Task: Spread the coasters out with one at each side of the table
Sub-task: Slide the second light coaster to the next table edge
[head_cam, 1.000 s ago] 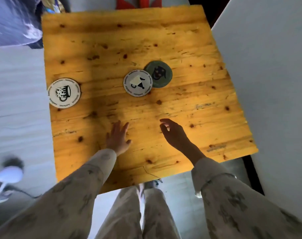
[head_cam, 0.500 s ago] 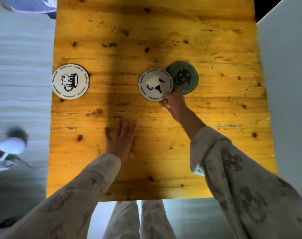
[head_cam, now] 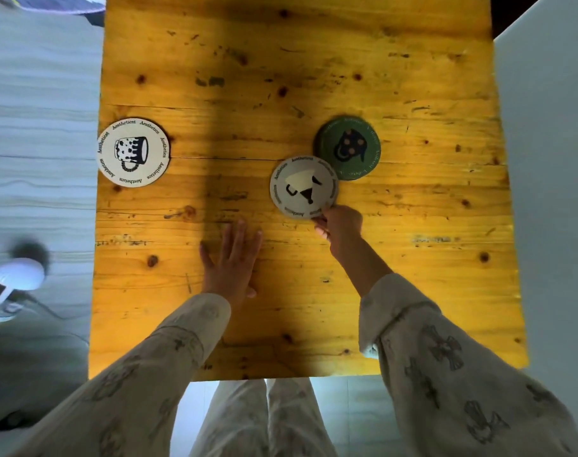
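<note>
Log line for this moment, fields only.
right hand: pinching grey coaster edge | left hand: flat on table | white coaster: left edge | green coaster: under grey

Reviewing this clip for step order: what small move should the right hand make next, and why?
Probably slide the grey coaster toward the near edge. The right hand pinches its near rim, it overlaps the green coaster, and only the left side holds one, the white coaster.
</note>
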The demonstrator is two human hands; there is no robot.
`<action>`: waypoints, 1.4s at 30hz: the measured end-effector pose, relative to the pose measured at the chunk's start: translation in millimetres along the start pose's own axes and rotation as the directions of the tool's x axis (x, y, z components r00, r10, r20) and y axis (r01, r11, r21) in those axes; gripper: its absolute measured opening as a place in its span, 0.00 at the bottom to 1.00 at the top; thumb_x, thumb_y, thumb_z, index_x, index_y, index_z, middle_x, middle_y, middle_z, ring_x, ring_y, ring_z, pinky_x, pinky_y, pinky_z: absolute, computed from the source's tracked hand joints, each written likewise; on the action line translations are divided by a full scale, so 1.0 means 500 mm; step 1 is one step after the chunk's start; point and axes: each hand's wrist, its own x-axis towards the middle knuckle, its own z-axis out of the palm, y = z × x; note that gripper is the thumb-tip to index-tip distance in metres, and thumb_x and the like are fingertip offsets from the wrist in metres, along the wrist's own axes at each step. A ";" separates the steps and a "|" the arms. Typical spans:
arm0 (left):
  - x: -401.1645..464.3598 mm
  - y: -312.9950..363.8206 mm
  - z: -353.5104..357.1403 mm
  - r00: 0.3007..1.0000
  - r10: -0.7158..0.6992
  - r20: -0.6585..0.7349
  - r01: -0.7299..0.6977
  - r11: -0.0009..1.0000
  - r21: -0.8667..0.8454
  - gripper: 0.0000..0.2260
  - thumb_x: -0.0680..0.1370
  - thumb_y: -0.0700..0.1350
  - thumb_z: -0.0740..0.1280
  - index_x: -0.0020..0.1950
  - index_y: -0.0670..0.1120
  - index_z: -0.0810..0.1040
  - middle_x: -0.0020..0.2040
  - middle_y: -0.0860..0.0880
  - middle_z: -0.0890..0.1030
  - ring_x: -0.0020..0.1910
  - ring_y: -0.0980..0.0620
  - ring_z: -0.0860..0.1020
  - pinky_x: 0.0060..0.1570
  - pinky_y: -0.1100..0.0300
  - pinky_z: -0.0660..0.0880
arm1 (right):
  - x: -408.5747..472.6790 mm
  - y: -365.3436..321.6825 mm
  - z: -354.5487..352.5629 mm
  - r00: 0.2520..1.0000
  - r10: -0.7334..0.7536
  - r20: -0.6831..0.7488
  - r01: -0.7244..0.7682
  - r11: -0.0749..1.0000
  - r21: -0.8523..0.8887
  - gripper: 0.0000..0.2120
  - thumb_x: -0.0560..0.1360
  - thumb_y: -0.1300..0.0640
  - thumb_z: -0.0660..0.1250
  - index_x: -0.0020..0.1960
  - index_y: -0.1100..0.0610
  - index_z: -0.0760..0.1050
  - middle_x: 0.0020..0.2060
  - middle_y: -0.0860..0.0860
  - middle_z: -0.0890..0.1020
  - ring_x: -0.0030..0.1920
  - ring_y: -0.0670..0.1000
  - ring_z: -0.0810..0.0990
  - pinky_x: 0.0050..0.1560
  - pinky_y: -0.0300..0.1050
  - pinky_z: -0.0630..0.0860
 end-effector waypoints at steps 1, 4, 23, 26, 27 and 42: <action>-0.001 0.000 -0.001 1.000 0.001 0.004 -0.001 1.000 0.002 0.51 0.68 0.50 0.71 0.69 0.54 0.29 0.73 0.46 0.28 0.71 0.43 0.30 0.66 0.30 0.42 | -0.014 0.030 -0.016 0.999 0.032 0.004 -0.032 0.998 0.045 0.09 0.75 0.64 0.64 0.37 0.62 0.76 0.42 0.65 0.82 0.36 0.57 0.80 0.28 0.43 0.71; -0.003 0.002 -0.009 1.000 0.005 0.007 -0.005 1.000 -0.005 0.50 0.68 0.50 0.71 0.70 0.54 0.30 0.73 0.46 0.30 0.72 0.43 0.31 0.67 0.30 0.43 | -0.061 0.120 -0.065 0.996 0.090 0.016 -0.091 0.991 0.100 0.03 0.75 0.66 0.64 0.46 0.65 0.77 0.42 0.63 0.80 0.37 0.57 0.81 0.33 0.47 0.75; -0.028 0.209 0.022 0.938 0.338 -0.080 -0.345 0.931 -0.121 0.33 0.74 0.34 0.60 0.73 0.47 0.46 0.76 0.46 0.51 0.75 0.47 0.48 0.73 0.50 0.51 | -0.222 0.312 -0.222 0.922 0.343 0.181 -0.387 0.836 0.388 0.07 0.78 0.66 0.56 0.48 0.68 0.71 0.45 0.64 0.77 0.50 0.61 0.76 0.51 0.54 0.76; -0.040 0.219 0.044 0.926 0.374 -0.054 -0.378 0.919 -0.115 0.33 0.73 0.34 0.60 0.73 0.46 0.47 0.76 0.46 0.53 0.75 0.45 0.50 0.73 0.48 0.55 | -0.227 0.306 -0.220 0.912 0.340 0.228 -0.406 0.825 0.393 0.07 0.79 0.67 0.56 0.50 0.69 0.71 0.48 0.67 0.76 0.54 0.62 0.75 0.59 0.56 0.73; -0.048 0.213 0.050 0.928 0.366 -0.071 -0.373 0.919 -0.130 0.33 0.73 0.34 0.60 0.73 0.46 0.47 0.76 0.45 0.54 0.74 0.45 0.51 0.72 0.48 0.57 | -0.225 0.298 -0.221 0.920 0.333 0.207 -0.389 0.844 0.370 0.07 0.79 0.67 0.56 0.52 0.69 0.71 0.53 0.70 0.75 0.56 0.63 0.76 0.60 0.56 0.73; -0.122 0.171 0.082 0.982 -0.051 -0.183 -0.079 0.766 -0.638 0.29 0.73 0.32 0.61 0.71 0.46 0.56 0.72 0.43 0.62 0.72 0.42 0.58 0.69 0.46 0.60 | -0.217 0.287 -0.222 0.992 0.124 0.004 -0.122 0.985 -0.120 0.11 0.77 0.57 0.56 0.43 0.60 0.76 0.41 0.62 0.79 0.43 0.58 0.77 0.48 0.55 0.77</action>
